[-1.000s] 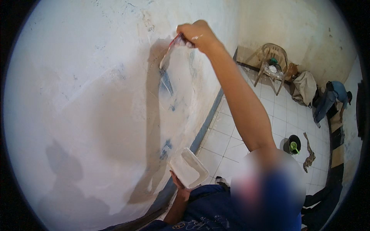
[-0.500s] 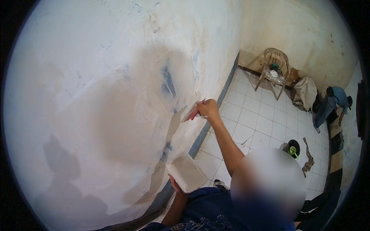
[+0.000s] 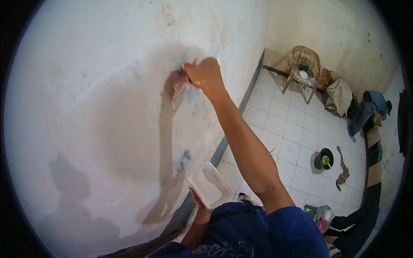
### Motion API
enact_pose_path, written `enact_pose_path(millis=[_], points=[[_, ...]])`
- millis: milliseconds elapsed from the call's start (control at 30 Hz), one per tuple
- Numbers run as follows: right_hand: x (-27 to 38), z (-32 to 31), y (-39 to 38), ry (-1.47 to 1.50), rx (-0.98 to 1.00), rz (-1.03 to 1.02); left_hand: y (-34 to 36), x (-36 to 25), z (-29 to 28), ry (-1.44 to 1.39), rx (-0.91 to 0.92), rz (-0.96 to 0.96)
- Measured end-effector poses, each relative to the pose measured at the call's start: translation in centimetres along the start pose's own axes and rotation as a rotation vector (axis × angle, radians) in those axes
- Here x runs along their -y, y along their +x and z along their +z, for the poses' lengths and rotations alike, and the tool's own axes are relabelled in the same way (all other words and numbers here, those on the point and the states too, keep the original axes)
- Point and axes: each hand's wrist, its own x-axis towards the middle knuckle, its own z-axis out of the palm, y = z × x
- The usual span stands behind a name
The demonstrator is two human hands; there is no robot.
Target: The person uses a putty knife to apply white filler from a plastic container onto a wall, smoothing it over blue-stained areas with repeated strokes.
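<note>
My right hand [image 3: 205, 74] is raised at the wall [image 3: 107, 129], its fingers closed round a putty knife [image 3: 179, 87] with some red on it. The knife's blade is at the wall surface, partly lost in shadow and blur. Lower down, my left hand [image 3: 197, 199] holds a white rectangular tray [image 3: 199, 192] from its near left side. Pale, smooth paste [image 3: 211, 189] lies inside the tilted tray. Bluish bare patches [image 3: 183, 160] show on the pale wall between the tray and my right hand.
A worn chair [image 3: 308, 55] with things on its seat stands in the far corner, beside a pale sack [image 3: 339, 95]. On the tiled floor [image 3: 297, 142] are a black bucket [image 3: 320, 161] with a green dipper [image 3: 326, 162] and a crumpled rag [image 3: 343, 173]. Another person [image 3: 373, 107] bends by the right wall.
My right hand has moved up and left along the wall with the putty knife, the arm now stretched out. The tray has tilted and shows more of its inside.
</note>
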Motion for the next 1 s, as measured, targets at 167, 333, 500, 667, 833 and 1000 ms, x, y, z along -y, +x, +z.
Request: enact_pose_path(millis=[167,333,500,667,833,1000], points=[[8.8,-2.2,-2.8,0.071,0.001,-0.108,-0.1,-0.4,1.4,-0.099,0.042,-0.002],[6.7,-7.9,-5.0,0.332,0.095,-0.41,0.1,-0.5,-0.7,-0.078,0.037,-0.027],[-8.4,-8.8,-5.8,0.063,0.01,-0.029,-0.9,-1.4,0.2,-0.048,0.087,0.034],[-22.4,-2.3,-6.2,-0.16,0.049,0.156,-1.6,-2.2,-1.3,-0.036,0.1,0.017],[-22.6,1.2,-5.7,0.064,0.058,0.285,-2.0,-2.4,-0.9,0.005,0.001,0.034],[-15.9,2.2,-4.5,0.043,0.076,0.211,-1.7,-1.9,-1.4,0.025,-0.008,0.109]])
